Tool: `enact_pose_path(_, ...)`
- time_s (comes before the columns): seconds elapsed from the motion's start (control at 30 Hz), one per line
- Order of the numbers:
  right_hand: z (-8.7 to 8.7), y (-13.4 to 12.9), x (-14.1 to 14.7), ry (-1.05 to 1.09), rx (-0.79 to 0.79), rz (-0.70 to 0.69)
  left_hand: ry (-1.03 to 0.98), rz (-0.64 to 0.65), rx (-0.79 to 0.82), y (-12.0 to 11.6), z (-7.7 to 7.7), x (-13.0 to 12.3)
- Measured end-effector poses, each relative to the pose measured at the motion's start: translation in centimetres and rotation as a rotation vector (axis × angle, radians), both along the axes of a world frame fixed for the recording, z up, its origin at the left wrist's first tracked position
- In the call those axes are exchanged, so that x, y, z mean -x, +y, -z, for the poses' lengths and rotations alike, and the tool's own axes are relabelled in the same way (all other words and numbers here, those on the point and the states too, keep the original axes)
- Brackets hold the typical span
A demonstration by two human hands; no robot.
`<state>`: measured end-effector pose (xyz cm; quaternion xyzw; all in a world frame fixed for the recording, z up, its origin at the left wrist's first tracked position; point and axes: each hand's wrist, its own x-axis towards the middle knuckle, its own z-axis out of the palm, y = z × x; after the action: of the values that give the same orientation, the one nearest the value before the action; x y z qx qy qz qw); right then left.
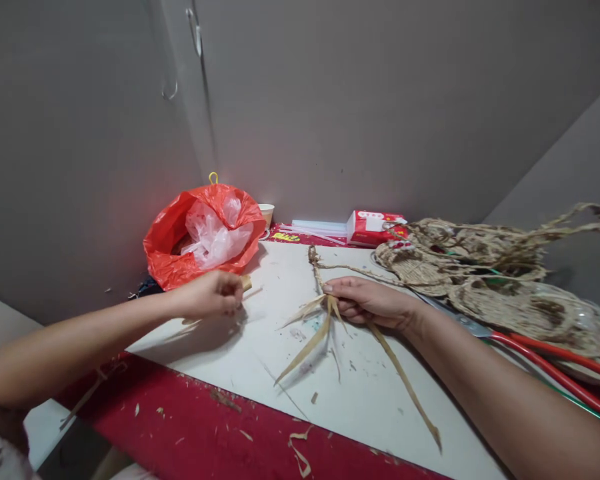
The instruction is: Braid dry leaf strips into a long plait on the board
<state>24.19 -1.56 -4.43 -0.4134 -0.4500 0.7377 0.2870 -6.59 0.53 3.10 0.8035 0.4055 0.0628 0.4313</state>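
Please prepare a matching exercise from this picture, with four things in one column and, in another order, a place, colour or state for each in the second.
Things
1. Right hand
2. Orange-red bag
3. Red box
4. Woven pieces

Places, colours or states
A. At the back, beside some pale sticks
B. Tan, heaped beside a red-handled tool
C. Gripping a fibre strand above the white board
D. Open, with clear plastic inside

Right pairs: 1-C, 2-D, 3-A, 4-B
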Motion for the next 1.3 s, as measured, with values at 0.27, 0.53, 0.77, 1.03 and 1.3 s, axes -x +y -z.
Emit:
enact_pose_path(0.27, 0.2, 0.0, 0.1, -0.004, -0.023, 0.010, -0.247, -0.268, 0.278, 1.2, 0.0, -0.6)
enact_pose_path(0.53, 0.2, 0.3, 0.0, 0.036, -0.020, 0.003, -0.357, -0.054, 0.122, 0.8, 3.4, -8.2)
enact_pose_path(0.77, -0.2, 0.2, 0.2, 0.025, -0.006, 0.044, -0.384, -0.038, 0.114, 1.4, 5.3, -10.3)
enact_pose_path(1.03, 0.1, 0.2, 0.2, 0.000, -0.016, 0.066, -0.396, -0.114, 0.316, 1.5, 6.6, -11.0)
enact_pose_path(1.3, 0.7, 0.1, 0.5, -0.043, -0.100, 0.090, -0.633, -0.196, 0.726, 1.2, 6.4, -11.9)
